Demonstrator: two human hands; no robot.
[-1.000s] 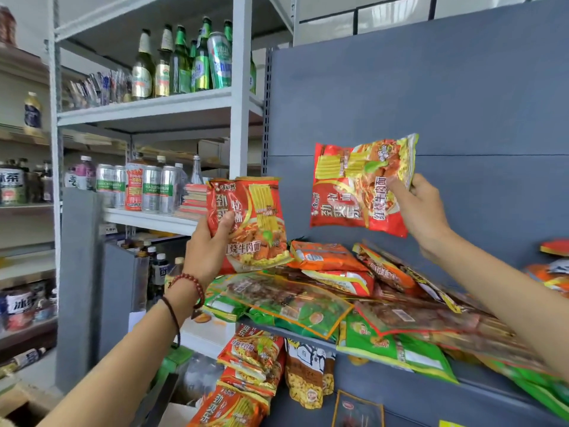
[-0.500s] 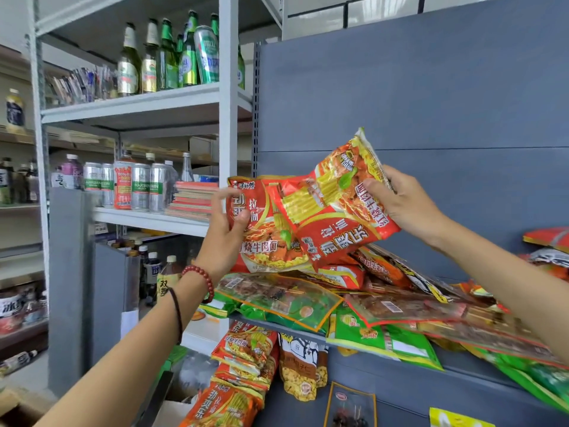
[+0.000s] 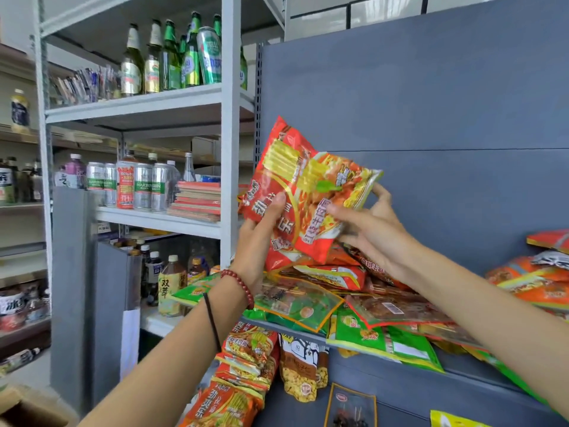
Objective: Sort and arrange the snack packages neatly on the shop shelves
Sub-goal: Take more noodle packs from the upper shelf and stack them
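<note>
Left hand and right hand both grip the red packets. Square the edges flush, then lay the pair flat on the shelf, beside the pile.

Both forearms bare, no sleeves. Left wrist: red bead bracelet, thin black band just below it. Right wrist bare.

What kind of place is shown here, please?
Probably a small shop: beer bottles and drink cans stand on a white metal rack, snack packets lie heaped on a grey shelf unit, and the left hand and right hand hold red noodle packets.
</note>
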